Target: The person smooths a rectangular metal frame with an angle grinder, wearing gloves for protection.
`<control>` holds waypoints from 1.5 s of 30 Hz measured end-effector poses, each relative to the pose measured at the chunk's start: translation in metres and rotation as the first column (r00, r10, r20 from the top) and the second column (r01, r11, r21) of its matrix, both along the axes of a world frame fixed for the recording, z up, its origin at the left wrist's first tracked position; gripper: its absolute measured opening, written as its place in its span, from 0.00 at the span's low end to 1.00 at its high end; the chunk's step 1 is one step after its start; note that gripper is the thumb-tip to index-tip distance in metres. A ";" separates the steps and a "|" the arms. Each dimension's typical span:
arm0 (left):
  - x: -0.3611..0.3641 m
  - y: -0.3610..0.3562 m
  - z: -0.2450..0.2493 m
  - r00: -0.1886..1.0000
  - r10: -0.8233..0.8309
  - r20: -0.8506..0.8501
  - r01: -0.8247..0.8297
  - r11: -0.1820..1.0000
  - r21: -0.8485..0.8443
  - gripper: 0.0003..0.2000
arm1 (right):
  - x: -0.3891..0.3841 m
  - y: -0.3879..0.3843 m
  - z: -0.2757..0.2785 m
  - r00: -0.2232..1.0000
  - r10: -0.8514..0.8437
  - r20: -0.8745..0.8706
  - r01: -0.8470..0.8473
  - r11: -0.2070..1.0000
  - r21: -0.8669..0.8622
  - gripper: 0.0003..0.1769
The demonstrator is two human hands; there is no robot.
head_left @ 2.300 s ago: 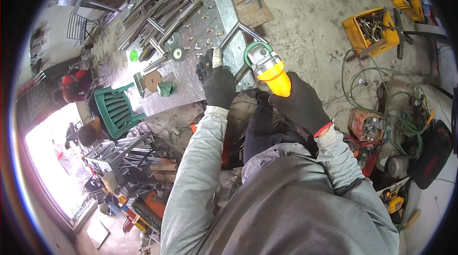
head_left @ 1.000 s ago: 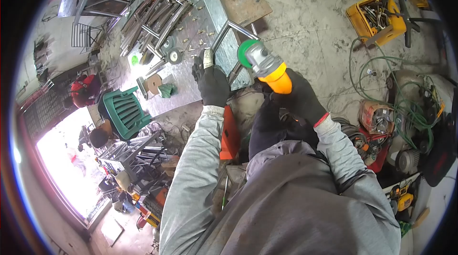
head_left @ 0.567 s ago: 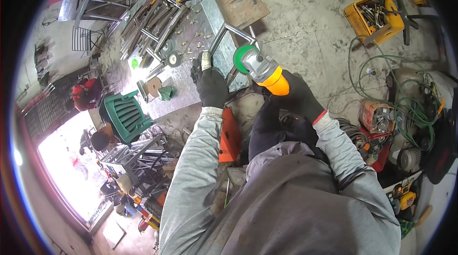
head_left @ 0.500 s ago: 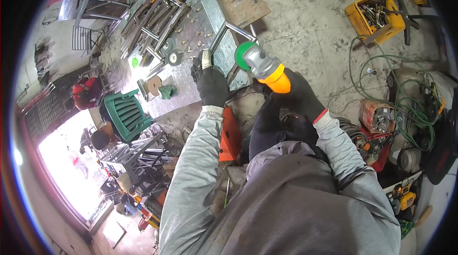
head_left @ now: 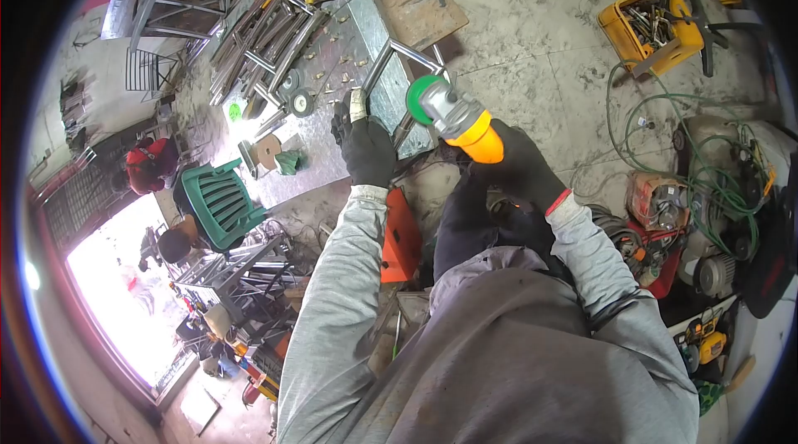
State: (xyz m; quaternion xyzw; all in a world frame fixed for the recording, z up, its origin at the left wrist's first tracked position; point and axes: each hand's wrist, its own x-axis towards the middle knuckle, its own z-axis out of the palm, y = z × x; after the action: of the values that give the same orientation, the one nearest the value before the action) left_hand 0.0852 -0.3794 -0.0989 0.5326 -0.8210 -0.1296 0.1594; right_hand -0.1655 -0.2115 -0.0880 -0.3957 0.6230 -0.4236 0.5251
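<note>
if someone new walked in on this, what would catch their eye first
Probably the yellow angle grinder with its bright green disc, held in the gloved right hand near the middle of the view. After that, likely the green plastic chair at the left, beside the metal table, and the yellow crate of metal pieces at the upper right.

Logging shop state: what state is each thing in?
Grinder, held in right hand, spin unclear
Disc, fitted on grinder
Left hand, gloved, at frame, grip unclear
Table, loaded with metal parts
Nearer crate, open, filled with metal pieces
Hose, loosely looped
</note>
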 end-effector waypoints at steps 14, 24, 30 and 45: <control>-0.009 -0.018 0.011 0.969 0.124 0.213 -0.104 0.989 -0.102 0.31 | -0.011 0.039 0.063 0.987 0.069 -0.146 -0.051 0.991 0.128 0.32; -0.017 -0.050 0.106 0.989 0.141 0.036 -0.140 0.865 0.482 0.16 | -0.014 0.039 0.085 0.988 0.044 -0.147 -0.015 0.981 0.192 0.31; -0.017 -0.026 0.100 0.950 0.091 -0.298 0.061 0.884 0.464 0.24 | -0.001 0.031 0.077 0.993 0.031 -0.113 -0.027 0.999 0.032 0.31; -0.040 0.022 0.087 0.984 0.041 -0.172 -0.016 0.990 0.141 0.17 | 0.012 0.026 0.060 0.976 0.098 -0.194 -0.073 0.989 0.130 0.31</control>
State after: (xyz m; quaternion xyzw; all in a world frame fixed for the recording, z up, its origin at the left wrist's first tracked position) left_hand 0.0449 -0.3576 -0.0120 0.5408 -0.7851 -0.2306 0.1949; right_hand -0.1531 -0.1859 -0.0276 -0.4301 0.6797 -0.3198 0.5008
